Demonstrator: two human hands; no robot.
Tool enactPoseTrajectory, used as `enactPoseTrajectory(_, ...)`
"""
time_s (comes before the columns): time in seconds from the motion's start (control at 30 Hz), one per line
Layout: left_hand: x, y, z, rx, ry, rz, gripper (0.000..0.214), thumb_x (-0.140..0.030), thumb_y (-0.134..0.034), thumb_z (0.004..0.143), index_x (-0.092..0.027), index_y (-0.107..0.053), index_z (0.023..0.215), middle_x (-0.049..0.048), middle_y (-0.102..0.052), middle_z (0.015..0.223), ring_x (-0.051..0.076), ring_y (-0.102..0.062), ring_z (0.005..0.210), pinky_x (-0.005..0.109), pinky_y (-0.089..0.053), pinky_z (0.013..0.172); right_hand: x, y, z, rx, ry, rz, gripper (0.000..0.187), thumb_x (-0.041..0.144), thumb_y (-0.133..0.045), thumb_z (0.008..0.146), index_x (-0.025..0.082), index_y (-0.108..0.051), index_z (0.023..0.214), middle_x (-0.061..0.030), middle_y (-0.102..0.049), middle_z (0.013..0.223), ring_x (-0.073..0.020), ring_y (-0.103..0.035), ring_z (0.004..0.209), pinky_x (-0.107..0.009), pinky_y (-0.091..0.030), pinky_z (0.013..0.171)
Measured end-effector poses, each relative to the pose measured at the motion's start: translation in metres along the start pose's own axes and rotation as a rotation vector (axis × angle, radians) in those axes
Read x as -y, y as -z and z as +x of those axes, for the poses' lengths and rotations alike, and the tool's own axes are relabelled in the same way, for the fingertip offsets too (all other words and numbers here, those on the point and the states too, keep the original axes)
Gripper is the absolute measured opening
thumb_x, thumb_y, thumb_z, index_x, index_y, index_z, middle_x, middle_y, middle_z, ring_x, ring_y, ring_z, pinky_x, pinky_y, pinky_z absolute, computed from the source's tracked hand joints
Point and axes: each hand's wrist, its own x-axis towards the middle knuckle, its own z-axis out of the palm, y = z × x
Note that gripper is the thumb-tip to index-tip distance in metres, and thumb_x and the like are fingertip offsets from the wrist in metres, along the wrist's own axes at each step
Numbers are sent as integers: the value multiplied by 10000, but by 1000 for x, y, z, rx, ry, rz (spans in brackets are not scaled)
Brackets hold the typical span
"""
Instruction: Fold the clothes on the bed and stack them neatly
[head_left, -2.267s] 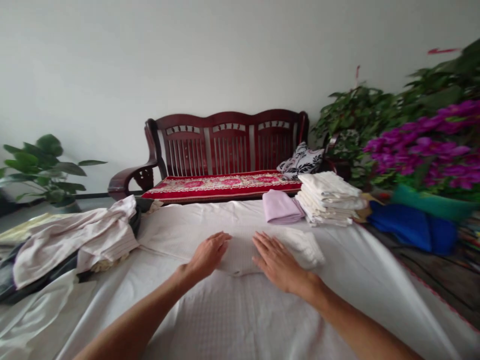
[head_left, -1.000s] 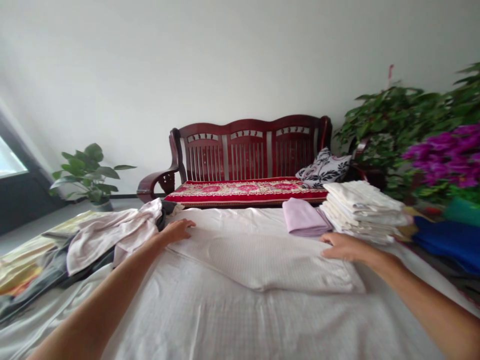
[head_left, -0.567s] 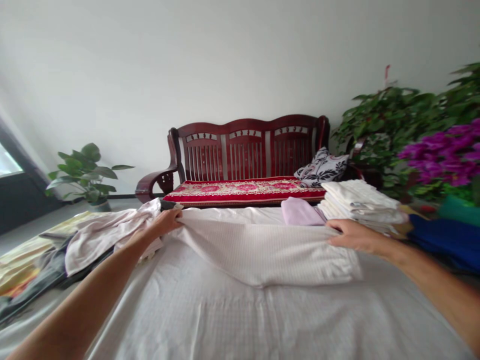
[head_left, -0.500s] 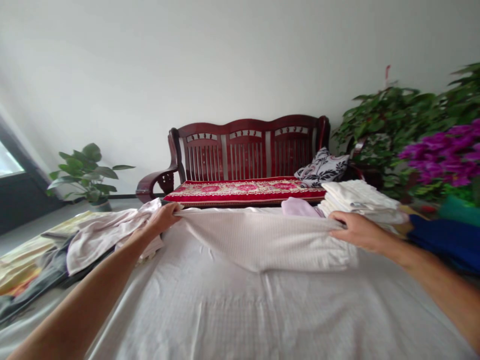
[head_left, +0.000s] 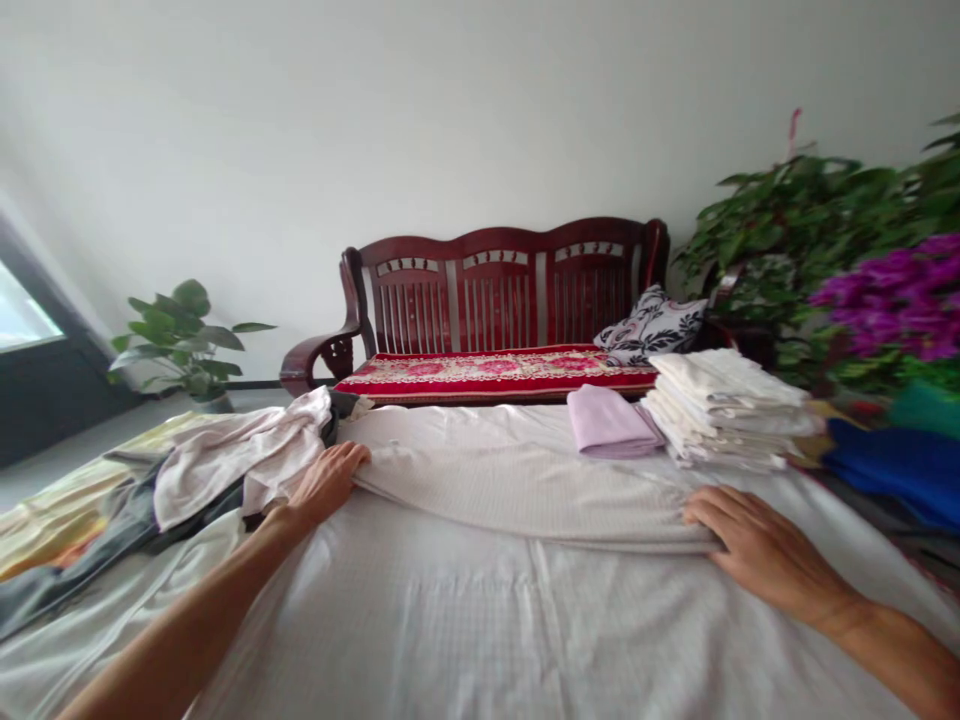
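Observation:
A white waffle-textured cloth [head_left: 525, 490] lies folded into a long band across the white sheet [head_left: 480, 630] in front of me. My left hand [head_left: 324, 482] curls round the band's left end, beside a heap of unfolded clothes [head_left: 232, 455]. My right hand [head_left: 757, 545] rests low on the band's right end, its fingers close together over the corner and the thumb under the edge.
A folded lilac cloth [head_left: 609, 422] and a stack of folded white cloths [head_left: 724, 408] lie at the far right of the sheet. Beyond stand a dark wooden bench [head_left: 495, 300] with a red cushion, green plants, purple flowers [head_left: 892, 290] and a blue cloth [head_left: 892, 470].
Both hands went out to the cloth's far corners, lifted that edge and brought it towards me. The cloth now lies as a narrower band, with both hands lower and nearer.

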Motion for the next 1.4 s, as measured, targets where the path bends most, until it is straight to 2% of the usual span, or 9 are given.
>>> enactPoseTrajectory(0.2, 2, 8, -2, -43, 82, 123, 340, -16, -462, 704, -221, -622, 924, 75, -635, 973, 262, -596, 962, 369, -454, 867, -2, 4, 2, 88, 10, -2, 388, 25, -472, 642, 246, -637, 915, -44, -665, 1008, -249, -604, 998, -374, -468, 881)
enactPoseTrajectory(0.33, -2, 12, -10, 44, 54, 150, 362, 2, -425, 741, -218, -661, 905, 77, -661, 962, 275, -598, 959, 440, -418, 937, 2, 13, 0, 182, -7, 31, 445, 17, -463, 642, 268, -651, 957, -26, -666, 1057, -240, -592, 1056, -375, -454, 924)
enactPoseTrajectory(0.5, -16, 18, -10, 28, 138, 69, 411, 1, -393, 712, -215, -676, 917, 67, -679, 1044, 258, -612, 1003, 441, -411, 969, 25, 34, 17, 215, -17, 124, 510, 24, -474, 628, 271, -650, 1039, -27, -668, 1112, -240, -577, 1110, -382, -441, 973)
enactPoseTrajectory(0.63, -47, 11, -4, 2, 11, -126, 347, -45, -406, 740, -223, -655, 904, 45, -688, 1035, 222, -622, 1013, 364, -465, 934, 59, 38, 38, 253, 2, 197, 335, 91, -547, 728, 262, -649, 996, -32, -678, 1043, -234, -599, 1033, -374, -467, 921)
enactPoseTrajectory(0.77, -71, -1, -4, 9, -199, -258, 258, -141, -506, 821, -241, -650, 1010, 52, -674, 1171, 230, -605, 1139, 376, -463, 1005, 72, 25, 44, 300, -7, 233, 145, 173, -574, 830, 257, -643, 927, -27, -679, 973, -229, -616, 972, -372, -478, 875)
enactPoseTrajectory(1.0, -58, 1, -5, 57, -234, -266, 355, -59, -546, 744, -237, -657, 1031, 55, -683, 1189, 233, -612, 1155, 381, -433, 1052, 62, 1, 32, 183, -121, 281, 153, 222, -480, 918, 246, -627, 954, -35, -684, 980, -211, -642, 931, -346, -477, 824)
enactPoseTrajectory(1.13, -49, 5, -4, 101, -105, -301, 306, -54, -491, 748, -231, -677, 914, 22, -713, 1017, 195, -662, 974, 311, -483, 930, 68, 9, 33, 289, -90, 332, 187, 122, -493, 807, 247, -630, 834, -15, -680, 891, -203, -640, 883, -324, -467, 795)
enactPoseTrajectory(1.27, -49, 6, 10, 64, 98, -337, 365, -25, -421, 721, -228, -701, 836, 9, -723, 969, 186, -676, 947, 296, -481, 917, 61, 14, 52, 429, -173, 526, 115, 282, -570, 836, 250, -678, 859, -13, -712, 898, -193, -648, 832, -289, -482, 750)
enactPoseTrajectory(1.4, -66, -1, 43, 54, 130, -304, 313, -123, -500, 800, -240, -741, 960, 29, -723, 1040, 213, -676, 982, 319, -487, 937, 48, 1, 83, 301, -315, 390, 251, 365, -485, 911, 237, -694, 856, -31, -721, 894, -207, -647, 832, -302, -457, 723)
